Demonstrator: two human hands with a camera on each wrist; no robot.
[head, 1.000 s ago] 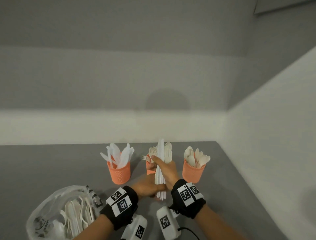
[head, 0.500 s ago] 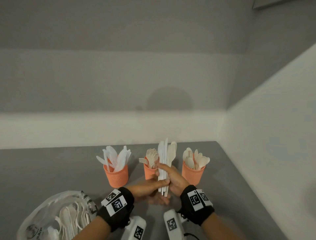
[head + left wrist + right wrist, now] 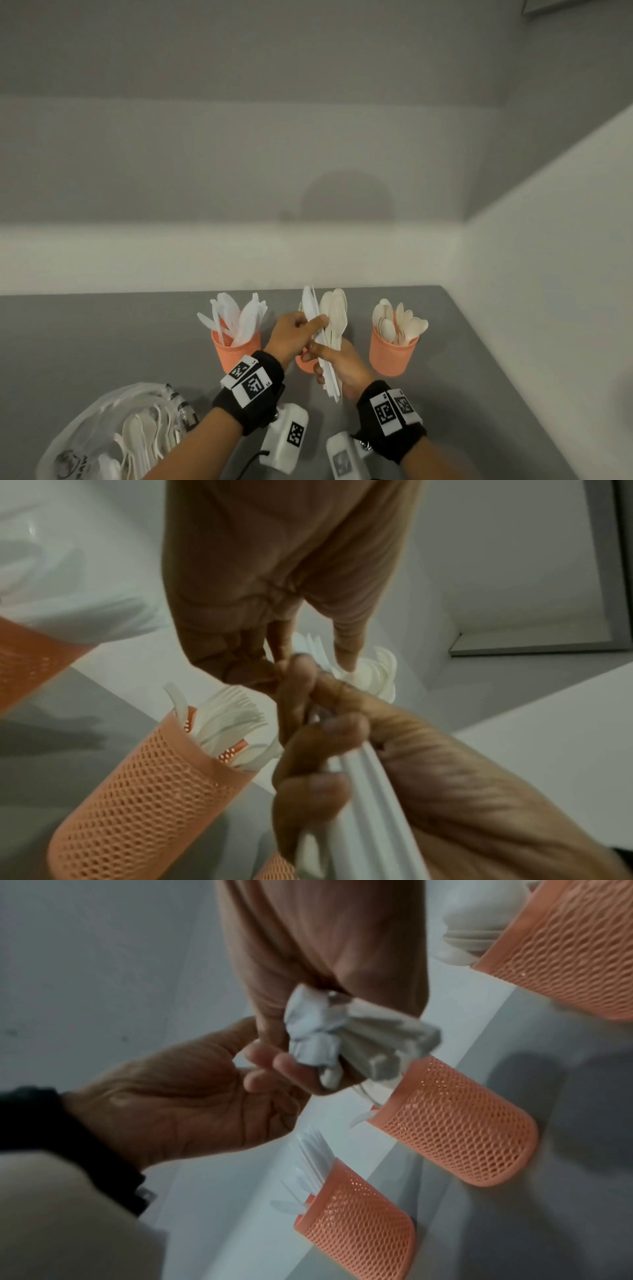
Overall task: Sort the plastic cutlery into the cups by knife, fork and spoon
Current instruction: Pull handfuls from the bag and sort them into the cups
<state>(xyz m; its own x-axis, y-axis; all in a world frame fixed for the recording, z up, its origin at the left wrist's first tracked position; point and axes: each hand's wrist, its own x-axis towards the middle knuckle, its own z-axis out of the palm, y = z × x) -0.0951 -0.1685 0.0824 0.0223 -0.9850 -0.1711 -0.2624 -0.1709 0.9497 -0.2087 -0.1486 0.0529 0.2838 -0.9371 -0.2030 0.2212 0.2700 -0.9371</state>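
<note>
a grey tabletop (image 3: 102,335) runs back into a corner, where a pale wall (image 3: 239,154) crosses behind it and a white side wall (image 3: 555,291) closes the right. the back wall shows a lighter band along its foot (a soft round shadow (image 3: 347,197) sits just above it). lighting is dim and even.

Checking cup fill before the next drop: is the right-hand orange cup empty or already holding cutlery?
Holding cutlery. The right orange cup stands upright on the table, with a cluster of cream spoons sticking bowl-up above its rim.
</note>
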